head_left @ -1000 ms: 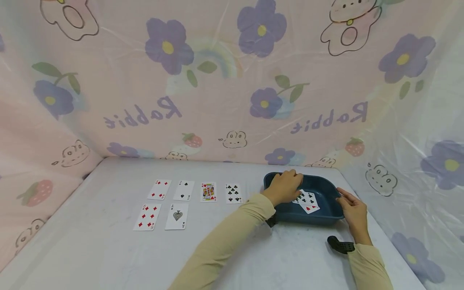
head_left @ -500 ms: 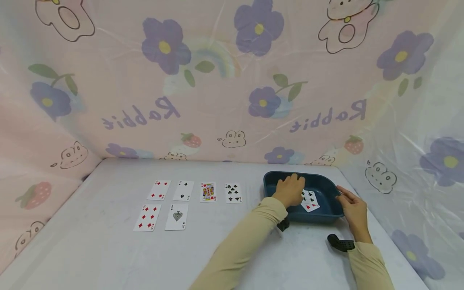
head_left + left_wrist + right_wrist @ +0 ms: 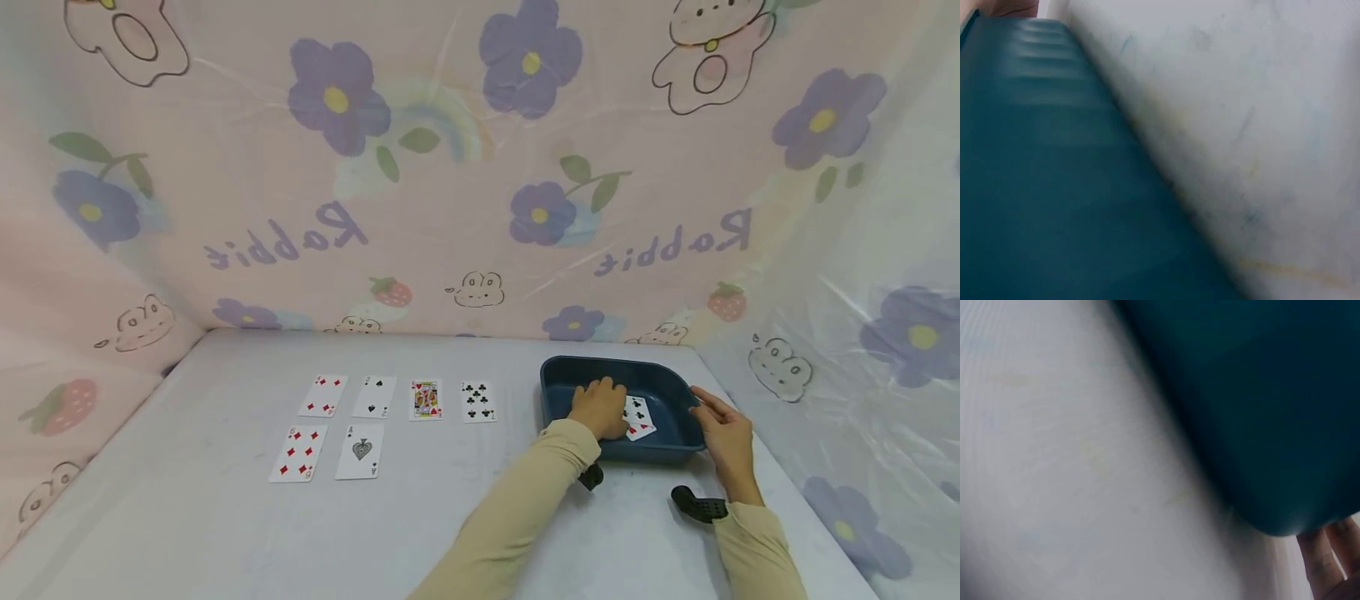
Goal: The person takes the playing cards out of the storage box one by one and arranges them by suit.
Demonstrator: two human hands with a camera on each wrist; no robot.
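Note:
A dark blue plastic tray (image 3: 652, 454) stands at the right of the table, with playing cards (image 3: 639, 418) lying face up in it. Over its front rim reaches my left hand (image 3: 598, 408), down inside the tray beside the cards. Its fingertips are hidden, so whether it pinches a card does not show. My right hand (image 3: 729, 435) grips the tray's right end, thumb at the rim and fingers along the outside. Both wrist views mostly show the tray's outer wall (image 3: 1085, 187); fingers (image 3: 1319, 562) of the right hand touch its corner in the right wrist view.
To the left lie several face-up cards in two rows, among them a king of hearts (image 3: 426, 401), a seven of clubs (image 3: 478, 402), a six of diamonds (image 3: 298, 454) and an ace of spades (image 3: 360, 452). A patterned curtain (image 3: 420, 200) encloses the white table (image 3: 225, 533).
My left hand has moved right and slightly lower within the tray, covering more of the cards there. The right hand stays at the tray's right end; the laid-out cards keep their places.

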